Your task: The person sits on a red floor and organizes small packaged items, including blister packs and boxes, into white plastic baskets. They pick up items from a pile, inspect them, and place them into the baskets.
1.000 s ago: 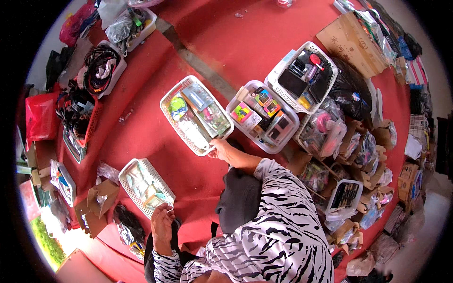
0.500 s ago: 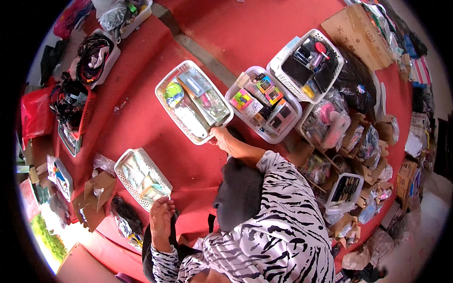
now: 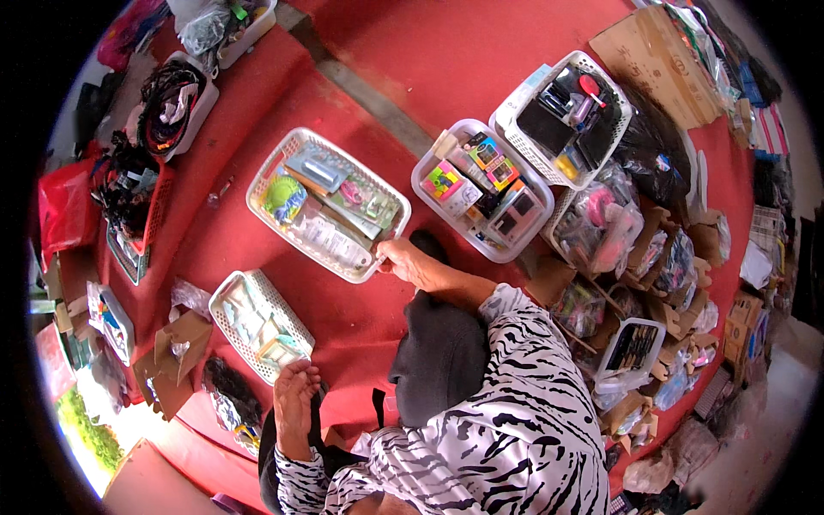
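Gripping long white basket corner, right hand, basket lying diagonally.

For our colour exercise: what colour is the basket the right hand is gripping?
White, a lattice-sided basket gripped at its near rim by the right hand; the head view shows it.

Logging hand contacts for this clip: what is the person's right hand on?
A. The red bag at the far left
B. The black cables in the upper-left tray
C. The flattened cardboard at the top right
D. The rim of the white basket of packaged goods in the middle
D: the right hand grips the near corner of the rim of the white basket, while the left hand rests by a smaller white basket.
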Available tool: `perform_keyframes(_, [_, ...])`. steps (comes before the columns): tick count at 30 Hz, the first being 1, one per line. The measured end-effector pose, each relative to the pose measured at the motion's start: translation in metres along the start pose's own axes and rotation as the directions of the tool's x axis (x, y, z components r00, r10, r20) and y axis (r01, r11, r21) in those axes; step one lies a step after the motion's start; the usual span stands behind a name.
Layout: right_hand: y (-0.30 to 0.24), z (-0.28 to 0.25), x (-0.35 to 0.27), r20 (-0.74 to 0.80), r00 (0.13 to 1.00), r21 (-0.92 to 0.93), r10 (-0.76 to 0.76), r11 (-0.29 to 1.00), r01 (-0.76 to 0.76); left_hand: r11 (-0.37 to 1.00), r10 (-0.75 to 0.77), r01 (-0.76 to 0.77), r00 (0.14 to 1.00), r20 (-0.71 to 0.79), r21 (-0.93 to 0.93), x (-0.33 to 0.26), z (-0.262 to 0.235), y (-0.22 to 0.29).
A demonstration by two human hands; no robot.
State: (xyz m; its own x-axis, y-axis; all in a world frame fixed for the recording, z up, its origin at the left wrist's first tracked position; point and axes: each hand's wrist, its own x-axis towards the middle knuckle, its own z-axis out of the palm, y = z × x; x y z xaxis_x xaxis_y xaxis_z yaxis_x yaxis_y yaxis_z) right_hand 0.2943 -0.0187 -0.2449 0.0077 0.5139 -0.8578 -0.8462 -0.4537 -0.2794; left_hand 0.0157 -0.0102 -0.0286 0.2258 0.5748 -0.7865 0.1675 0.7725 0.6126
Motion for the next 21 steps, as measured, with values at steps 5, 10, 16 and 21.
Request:
perform_keyframes(5, [-0.048, 0.010, 0.007, 0.059, 0.990, 0.123, -0.128, 0.985, 0.120, 1.000, -0.010, 0.010, 1.000, 0.015, 0.003, 0.001, 0.002, 0.002])
perform_keyframes(10, [-0.115, 0.018, 0.011, 0.020, 0.957, 0.297, -0.290, 0.916, 0.271, 1.000, 0.007, -0.008, 1.000, 0.018, 0.026, 0.004, 0.000, -0.001])
perform_keyframes(16, [-0.171, 0.054, 0.055, -0.032, 0.880, 0.677, -0.474, 0.638, 0.368, 0.998, -0.033, 0.032, 0.999, 0.008, 0.059, 0.007, 0.001, -0.001])
perform_keyframes(21, [-0.197, 0.091, 0.101, -0.165, 0.833, 0.899, -0.528, 0.268, 0.347, 0.998, -0.042, 0.043, 0.999, -0.021, 0.045, 0.005, 0.003, -0.003])
